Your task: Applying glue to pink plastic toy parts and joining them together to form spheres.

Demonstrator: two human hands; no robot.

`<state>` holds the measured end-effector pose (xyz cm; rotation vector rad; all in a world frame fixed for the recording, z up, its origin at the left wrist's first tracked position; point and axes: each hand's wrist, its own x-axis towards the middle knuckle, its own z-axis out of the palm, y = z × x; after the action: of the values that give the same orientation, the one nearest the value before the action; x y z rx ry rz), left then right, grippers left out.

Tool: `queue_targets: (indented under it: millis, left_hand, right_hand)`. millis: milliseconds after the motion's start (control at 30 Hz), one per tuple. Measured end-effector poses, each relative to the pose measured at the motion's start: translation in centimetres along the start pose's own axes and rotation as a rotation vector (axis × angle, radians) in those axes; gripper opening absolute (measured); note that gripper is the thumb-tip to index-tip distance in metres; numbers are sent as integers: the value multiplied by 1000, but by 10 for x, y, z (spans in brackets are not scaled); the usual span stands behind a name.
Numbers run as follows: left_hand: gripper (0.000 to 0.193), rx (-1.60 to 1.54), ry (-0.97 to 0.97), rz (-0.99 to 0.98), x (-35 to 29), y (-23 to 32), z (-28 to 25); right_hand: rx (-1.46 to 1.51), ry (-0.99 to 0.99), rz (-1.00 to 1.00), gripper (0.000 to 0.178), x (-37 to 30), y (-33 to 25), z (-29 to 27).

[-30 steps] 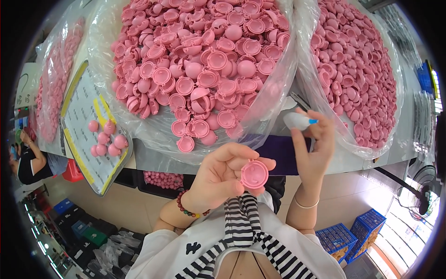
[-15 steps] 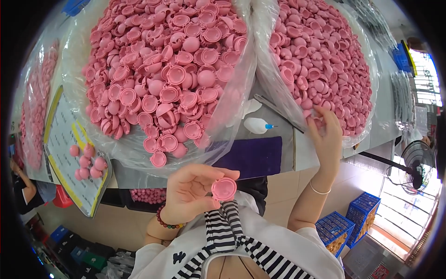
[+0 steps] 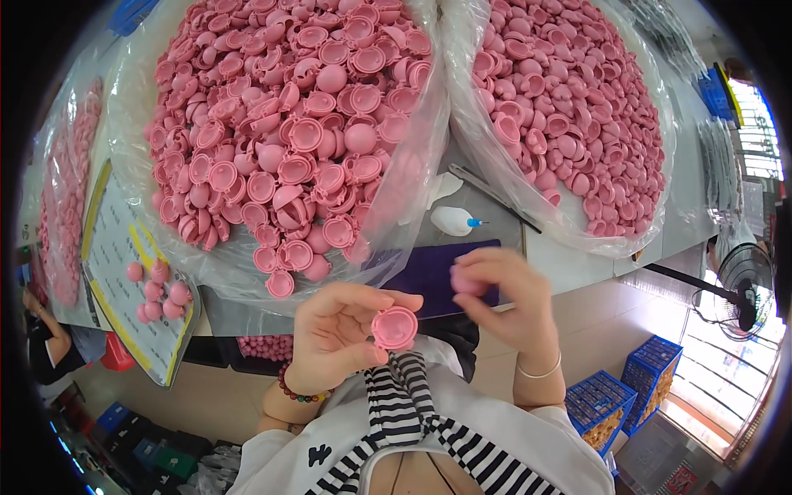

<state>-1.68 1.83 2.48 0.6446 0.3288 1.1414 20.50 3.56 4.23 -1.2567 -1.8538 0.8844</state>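
Observation:
Between thumb and fingers, my left hand (image 3: 334, 334) holds a pink plastic half-shell (image 3: 394, 328), its round hollow turned up. My right hand (image 3: 516, 301), a little smeared by motion, pinches a smaller pink cap (image 3: 467, 282) to the right of it. The two pieces are apart. Beyond my left hand lies a heap of pink half-shells (image 3: 305, 134) with rims, in a clear plastic bag. A second heap, of smaller pink caps (image 3: 569, 148), fills the bag at the right. Under my right hand, a dark purple cloth (image 3: 421, 268) is partly covered.
A white squeeze bottle with a blue tip (image 3: 453, 221) stands near the cloth, beside long dark tweezers (image 3: 495, 198). Several pink balls lie on a yellow-edged board (image 3: 124, 247) at the left. Blue crates (image 3: 652, 371) and a fan (image 3: 742, 280) are at the right.
My right hand has come from the right-hand heap toward my left hand, bringing a pink cap. My left hand keeps the half-shell almost in the same place.

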Motion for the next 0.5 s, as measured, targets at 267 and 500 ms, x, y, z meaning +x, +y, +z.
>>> queue_targets:
  millis: [267,500]
  left_hand:
    - [43,24,26,-35,2,2,4]
    - [42,437,99,26,3,-5,11]
  right_hand:
    - [-367,93,1,36,0,2,0]
    - [41,142,-161,38,1,-15,8]
